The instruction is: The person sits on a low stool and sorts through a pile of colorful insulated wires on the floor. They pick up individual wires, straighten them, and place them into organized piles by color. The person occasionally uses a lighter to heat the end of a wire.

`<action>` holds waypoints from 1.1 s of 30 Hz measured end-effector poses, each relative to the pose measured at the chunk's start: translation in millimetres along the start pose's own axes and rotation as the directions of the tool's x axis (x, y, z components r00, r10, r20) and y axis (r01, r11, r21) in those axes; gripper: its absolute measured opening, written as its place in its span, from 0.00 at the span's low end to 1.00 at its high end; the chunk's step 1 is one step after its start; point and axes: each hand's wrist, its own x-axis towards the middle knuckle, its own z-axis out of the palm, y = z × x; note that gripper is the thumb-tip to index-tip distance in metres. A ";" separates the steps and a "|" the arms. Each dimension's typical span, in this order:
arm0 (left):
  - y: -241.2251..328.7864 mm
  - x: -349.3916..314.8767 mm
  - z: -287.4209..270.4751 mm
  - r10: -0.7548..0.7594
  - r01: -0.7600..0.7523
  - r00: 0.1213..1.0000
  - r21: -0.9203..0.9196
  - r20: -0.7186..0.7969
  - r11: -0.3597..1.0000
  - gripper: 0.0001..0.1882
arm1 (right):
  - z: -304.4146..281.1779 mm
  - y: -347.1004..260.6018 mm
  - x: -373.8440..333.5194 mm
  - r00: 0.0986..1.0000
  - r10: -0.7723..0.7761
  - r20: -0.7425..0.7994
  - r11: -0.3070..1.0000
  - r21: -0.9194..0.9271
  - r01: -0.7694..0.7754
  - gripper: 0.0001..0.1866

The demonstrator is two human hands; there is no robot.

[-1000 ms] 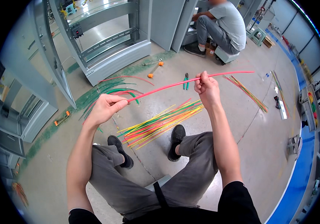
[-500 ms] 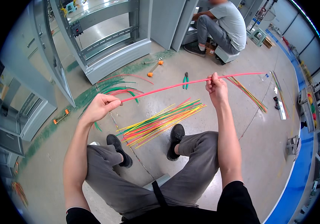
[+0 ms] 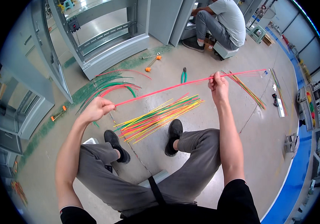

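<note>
A long red wire (image 3: 163, 90) is stretched between my hands above the floor. My left hand (image 3: 95, 109) pinches its left end between thumb and fingers. Closed around the wire farther along is my right hand (image 3: 218, 86), and the free end runs on past it to the right. Below lies a loose bundle of straight red, green and yellow wires (image 3: 156, 118). Curved green and red wires (image 3: 117, 86) rest on the floor beyond my left hand. Green-handled pliers (image 3: 184, 76) lie between the hands, farther off. To the right is another bundle of coloured wires (image 3: 250, 92).
A grey metal cabinet frame (image 3: 117, 50) stands at the far left, with an open door (image 3: 51, 56). A person (image 3: 228, 24) sits on a low seat at the far right. Orange-ended pieces (image 3: 153, 64) lie near the cabinet. My shoes (image 3: 175, 135) are beside the wire bundle.
My left hand has moved slightly left and nearer to me, and the red wire looks straighter. My right hand keeps its hold. The view has shifted a little.
</note>
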 end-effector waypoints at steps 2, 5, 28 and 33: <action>-8.3 4.0 5.0 0.073 -0.050 0.993 0.240 -0.088 0.969 0.11 | 5.5 -1.2 0.0 0.999 -0.042 0.018 0.999 -0.026 0.042 0.18; -29.3 6.1 13.1 0.148 -0.102 0.980 0.295 -0.136 0.950 0.10 | 9.6 1.7 0.0 0.999 -0.031 0.013 0.998 -0.055 0.032 0.17; -0.3 11.1 -16.0 -0.024 0.002 0.974 0.098 0.223 0.995 0.11 | -16.6 22.5 20.3 0.962 0.273 -0.002 0.961 -0.038 -0.273 0.16; -77.8 14.5 -25.7 0.092 -0.106 0.992 0.180 0.085 0.978 0.07 | 14.3 74.7 21.6 0.886 0.461 0.045 0.887 -0.053 -0.459 0.14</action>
